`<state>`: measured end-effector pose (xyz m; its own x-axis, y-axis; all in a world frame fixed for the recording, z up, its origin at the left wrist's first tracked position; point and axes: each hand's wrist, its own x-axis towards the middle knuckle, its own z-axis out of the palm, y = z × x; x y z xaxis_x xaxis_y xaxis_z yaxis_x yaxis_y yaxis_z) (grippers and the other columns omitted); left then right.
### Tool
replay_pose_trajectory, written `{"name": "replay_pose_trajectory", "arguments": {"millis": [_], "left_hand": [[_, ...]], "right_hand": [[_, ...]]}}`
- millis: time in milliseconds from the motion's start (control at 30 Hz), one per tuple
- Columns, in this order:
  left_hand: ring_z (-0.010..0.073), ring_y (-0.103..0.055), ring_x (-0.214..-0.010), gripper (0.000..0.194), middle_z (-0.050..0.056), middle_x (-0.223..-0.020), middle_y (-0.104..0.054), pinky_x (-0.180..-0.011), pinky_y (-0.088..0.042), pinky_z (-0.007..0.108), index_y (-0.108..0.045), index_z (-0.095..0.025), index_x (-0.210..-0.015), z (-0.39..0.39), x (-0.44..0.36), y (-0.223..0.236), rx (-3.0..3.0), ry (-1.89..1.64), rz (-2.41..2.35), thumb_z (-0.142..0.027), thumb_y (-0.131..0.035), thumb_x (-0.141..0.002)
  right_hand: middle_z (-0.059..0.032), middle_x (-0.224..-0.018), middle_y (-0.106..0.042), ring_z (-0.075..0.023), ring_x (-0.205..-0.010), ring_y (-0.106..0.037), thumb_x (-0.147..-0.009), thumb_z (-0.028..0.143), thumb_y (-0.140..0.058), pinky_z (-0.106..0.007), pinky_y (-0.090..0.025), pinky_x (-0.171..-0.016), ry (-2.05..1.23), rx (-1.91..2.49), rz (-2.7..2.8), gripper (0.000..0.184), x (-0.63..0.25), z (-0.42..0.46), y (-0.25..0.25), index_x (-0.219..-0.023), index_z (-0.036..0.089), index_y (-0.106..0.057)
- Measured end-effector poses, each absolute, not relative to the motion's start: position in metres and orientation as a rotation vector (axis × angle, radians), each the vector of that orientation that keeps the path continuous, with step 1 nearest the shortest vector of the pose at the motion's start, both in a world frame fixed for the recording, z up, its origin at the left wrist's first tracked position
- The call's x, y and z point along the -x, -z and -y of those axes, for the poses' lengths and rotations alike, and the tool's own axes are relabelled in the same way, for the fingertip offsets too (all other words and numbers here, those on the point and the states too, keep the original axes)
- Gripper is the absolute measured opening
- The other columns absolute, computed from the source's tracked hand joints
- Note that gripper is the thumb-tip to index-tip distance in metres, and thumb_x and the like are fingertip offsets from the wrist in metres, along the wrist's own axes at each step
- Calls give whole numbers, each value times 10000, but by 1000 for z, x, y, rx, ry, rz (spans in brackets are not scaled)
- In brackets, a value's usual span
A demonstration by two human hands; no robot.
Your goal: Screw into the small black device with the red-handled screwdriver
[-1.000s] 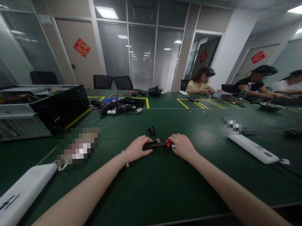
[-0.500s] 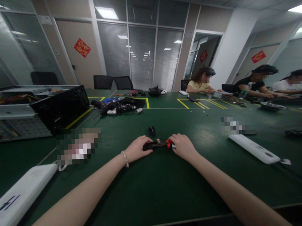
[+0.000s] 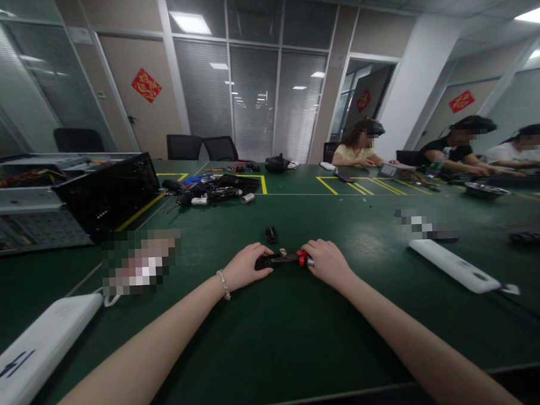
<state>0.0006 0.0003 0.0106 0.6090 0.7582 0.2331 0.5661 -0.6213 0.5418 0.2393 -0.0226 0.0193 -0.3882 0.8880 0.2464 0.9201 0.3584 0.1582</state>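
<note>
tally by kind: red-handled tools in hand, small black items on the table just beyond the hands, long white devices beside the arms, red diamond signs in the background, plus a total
Red-handled tool, in the right hand: 1
Small black item: 1
Long white devices: 2
Red diamond signs: 3
Total: 7

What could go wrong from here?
1. The red-handled metal tool in the right hand points toward the left hand; a slip might pinch or nick it.
2. The small dark part in the left hand sits at the tool's tip, so it could get scratched or jerked loose.
3. The little black object lies just beyond both hands on the green tabletop; a stray knuckle might knock it.
</note>
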Motion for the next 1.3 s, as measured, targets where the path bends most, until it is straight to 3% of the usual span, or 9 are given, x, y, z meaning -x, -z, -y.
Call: {"name": "replay_pose_trajectory", "arguments": {"millis": [1300], "left_hand": [[201,-523,-926,310,32,-1000,-542,-798,-444,356,-541,-219,-1030,-1,0,-9,-2432,-614,-1053,-317,-602,-742]], "right_hand": [[-69,-968,-589,-193,-856,-501,-707,169,-518,-304,-365,-738,385,1617,2450,279,-242,21,-14,-982,180,-567]]}}
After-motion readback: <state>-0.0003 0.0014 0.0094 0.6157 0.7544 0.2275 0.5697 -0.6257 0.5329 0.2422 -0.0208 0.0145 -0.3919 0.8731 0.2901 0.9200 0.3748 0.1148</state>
